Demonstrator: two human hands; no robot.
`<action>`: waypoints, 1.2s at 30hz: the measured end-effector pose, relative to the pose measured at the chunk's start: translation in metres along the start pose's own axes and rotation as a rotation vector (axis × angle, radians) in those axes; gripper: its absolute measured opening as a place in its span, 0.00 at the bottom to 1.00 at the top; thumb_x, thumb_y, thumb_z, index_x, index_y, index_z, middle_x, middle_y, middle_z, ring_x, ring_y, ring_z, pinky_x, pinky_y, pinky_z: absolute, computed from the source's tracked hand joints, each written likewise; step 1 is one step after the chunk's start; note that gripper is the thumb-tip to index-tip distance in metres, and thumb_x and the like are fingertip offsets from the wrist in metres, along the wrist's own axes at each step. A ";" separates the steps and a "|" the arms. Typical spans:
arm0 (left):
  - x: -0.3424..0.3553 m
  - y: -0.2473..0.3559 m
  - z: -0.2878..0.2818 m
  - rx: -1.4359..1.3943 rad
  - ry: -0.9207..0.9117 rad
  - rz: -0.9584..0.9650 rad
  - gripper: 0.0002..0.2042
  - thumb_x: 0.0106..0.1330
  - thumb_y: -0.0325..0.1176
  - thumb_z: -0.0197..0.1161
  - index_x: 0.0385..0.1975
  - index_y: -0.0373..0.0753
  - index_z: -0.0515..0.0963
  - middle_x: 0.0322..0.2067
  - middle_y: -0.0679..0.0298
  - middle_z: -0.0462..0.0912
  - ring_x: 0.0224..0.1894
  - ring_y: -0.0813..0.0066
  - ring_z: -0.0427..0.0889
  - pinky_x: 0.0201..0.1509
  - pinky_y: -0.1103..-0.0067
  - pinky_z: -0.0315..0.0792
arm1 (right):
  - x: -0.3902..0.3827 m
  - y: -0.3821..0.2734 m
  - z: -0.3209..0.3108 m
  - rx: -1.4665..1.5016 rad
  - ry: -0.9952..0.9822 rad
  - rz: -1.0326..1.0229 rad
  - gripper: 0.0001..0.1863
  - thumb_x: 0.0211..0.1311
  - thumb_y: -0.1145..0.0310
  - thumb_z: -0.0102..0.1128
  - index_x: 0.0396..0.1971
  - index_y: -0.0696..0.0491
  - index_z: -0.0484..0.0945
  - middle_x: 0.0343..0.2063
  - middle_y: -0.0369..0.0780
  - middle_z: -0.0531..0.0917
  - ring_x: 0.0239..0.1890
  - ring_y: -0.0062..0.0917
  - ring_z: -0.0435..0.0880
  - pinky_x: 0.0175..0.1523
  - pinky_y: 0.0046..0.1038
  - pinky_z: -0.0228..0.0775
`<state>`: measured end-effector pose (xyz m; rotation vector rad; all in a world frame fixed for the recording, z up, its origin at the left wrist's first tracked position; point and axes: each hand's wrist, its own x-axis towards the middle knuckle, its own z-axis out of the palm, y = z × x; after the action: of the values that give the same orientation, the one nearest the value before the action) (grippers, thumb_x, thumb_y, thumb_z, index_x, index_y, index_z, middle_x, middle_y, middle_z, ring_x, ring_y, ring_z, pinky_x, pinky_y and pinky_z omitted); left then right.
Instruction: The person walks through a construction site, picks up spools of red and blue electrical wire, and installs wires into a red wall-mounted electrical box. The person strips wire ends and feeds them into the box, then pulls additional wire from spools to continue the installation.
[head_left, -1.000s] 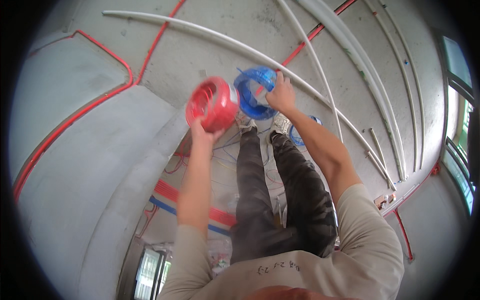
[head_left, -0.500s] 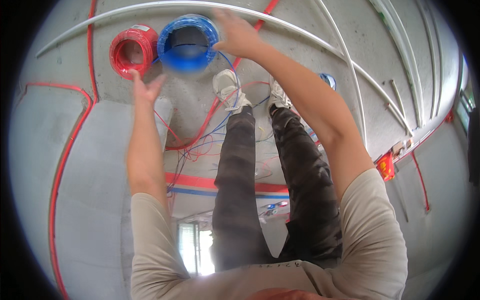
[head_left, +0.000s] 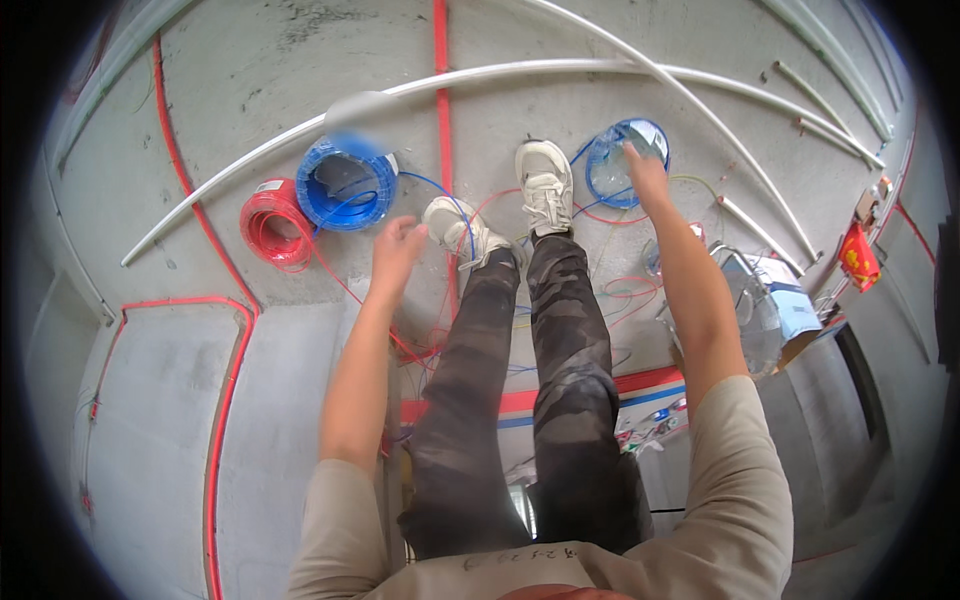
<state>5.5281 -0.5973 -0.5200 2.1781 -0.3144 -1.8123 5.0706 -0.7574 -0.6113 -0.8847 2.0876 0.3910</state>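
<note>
My left hand [head_left: 398, 245] is raised with fingers loosely apart, holding nothing, right of a red wire coil [head_left: 272, 225] and below a larger blue coil [head_left: 345, 190], both on the floor. A pale blur hides the blue coil's top edge. My right hand [head_left: 645, 170] reaches over another blue coil [head_left: 608, 180] in clear wrapping, right of my shoes, fingers apparently parted; whether it touches the coil I cannot tell. Loose red, blue and yellow wires [head_left: 630, 290] trail around my legs.
Long white conduits [head_left: 480, 72] cross the concrete floor, with short pieces [head_left: 745, 225] at the right. Red conduit [head_left: 230, 370] runs at the left. A clear container [head_left: 755, 330], a blue-and-white box [head_left: 790, 305] and a red bag [head_left: 860, 255] sit at the lower right.
The red and blue coils, held a second ago, now rest on the floor released. My right hand has moved rightward to the smaller blue coil, and my left hand has moved away from the red one.
</note>
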 end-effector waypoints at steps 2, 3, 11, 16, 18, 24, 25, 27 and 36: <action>-0.005 0.003 0.012 0.075 -0.021 0.027 0.23 0.69 0.37 0.69 0.58 0.29 0.75 0.39 0.62 0.85 0.37 0.78 0.81 0.42 0.79 0.74 | 0.008 -0.021 0.032 0.254 -0.118 0.047 0.38 0.59 0.34 0.64 0.26 0.63 0.82 0.25 0.52 0.85 0.36 0.45 0.86 0.43 0.41 0.73; -0.002 0.010 0.022 0.106 -0.041 0.043 0.23 0.69 0.37 0.68 0.57 0.29 0.76 0.39 0.62 0.85 0.37 0.79 0.80 0.42 0.80 0.74 | 0.002 -0.016 0.054 0.137 0.043 0.018 0.34 0.59 0.40 0.65 0.32 0.64 0.81 0.30 0.54 0.86 0.40 0.47 0.86 0.46 0.43 0.73; -0.040 0.102 0.083 0.191 -0.251 0.134 0.24 0.69 0.39 0.68 0.59 0.29 0.75 0.44 0.61 0.85 0.43 0.77 0.81 0.47 0.78 0.73 | -0.058 0.027 0.043 0.390 0.375 -0.222 0.15 0.57 0.64 0.59 0.36 0.61 0.78 0.36 0.56 0.86 0.43 0.54 0.85 0.49 0.50 0.72; -0.114 0.150 0.159 0.133 -0.380 0.211 0.33 0.67 0.44 0.71 0.65 0.29 0.71 0.55 0.53 0.83 0.54 0.67 0.81 0.58 0.71 0.73 | -0.179 0.042 -0.030 0.703 0.176 -0.297 0.10 0.60 0.69 0.64 0.35 0.60 0.78 0.29 0.51 0.83 0.34 0.45 0.83 0.42 0.40 0.75; -0.135 0.156 0.193 0.072 -0.400 0.239 0.39 0.59 0.46 0.76 0.65 0.27 0.70 0.58 0.44 0.80 0.60 0.56 0.80 0.63 0.67 0.73 | -0.241 0.025 -0.051 0.678 0.071 -0.499 0.09 0.61 0.70 0.63 0.37 0.60 0.79 0.36 0.52 0.84 0.39 0.46 0.84 0.45 0.41 0.76; -0.180 0.168 0.176 0.327 0.014 0.459 0.21 0.51 0.25 0.63 0.48 0.26 0.76 0.39 0.57 0.83 0.41 0.67 0.79 0.50 0.71 0.74 | -0.333 0.050 -0.094 0.492 0.211 -1.069 0.22 0.63 0.73 0.58 0.58 0.56 0.76 0.50 0.50 0.82 0.52 0.47 0.83 0.59 0.44 0.75; -0.172 0.156 0.155 0.350 0.030 0.507 0.21 0.52 0.25 0.63 0.48 0.26 0.77 0.40 0.56 0.83 0.43 0.68 0.80 0.52 0.73 0.73 | -0.328 0.075 -0.094 0.490 0.271 -0.919 0.22 0.64 0.74 0.58 0.59 0.56 0.75 0.50 0.49 0.83 0.53 0.45 0.83 0.59 0.41 0.75; -0.200 0.158 0.127 0.471 0.143 0.592 0.19 0.52 0.25 0.62 0.46 0.27 0.76 0.41 0.55 0.82 0.44 0.66 0.78 0.53 0.73 0.72 | -0.310 0.141 -0.085 0.647 0.205 -0.527 0.22 0.64 0.74 0.58 0.59 0.58 0.74 0.50 0.48 0.84 0.53 0.43 0.84 0.60 0.39 0.76; -0.324 0.117 0.124 0.772 0.336 0.633 0.20 0.60 0.17 0.62 0.54 0.29 0.77 0.47 0.60 0.82 0.50 0.72 0.81 0.59 0.78 0.71 | -0.055 0.314 0.008 0.168 0.258 0.262 0.43 0.60 0.63 0.65 0.70 0.67 0.55 0.69 0.62 0.65 0.71 0.55 0.65 0.71 0.44 0.63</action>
<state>5.3481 -0.6043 -0.2012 2.3538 -1.6137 -1.0279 4.8759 -0.5059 -0.5825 -0.5883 2.4445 0.2413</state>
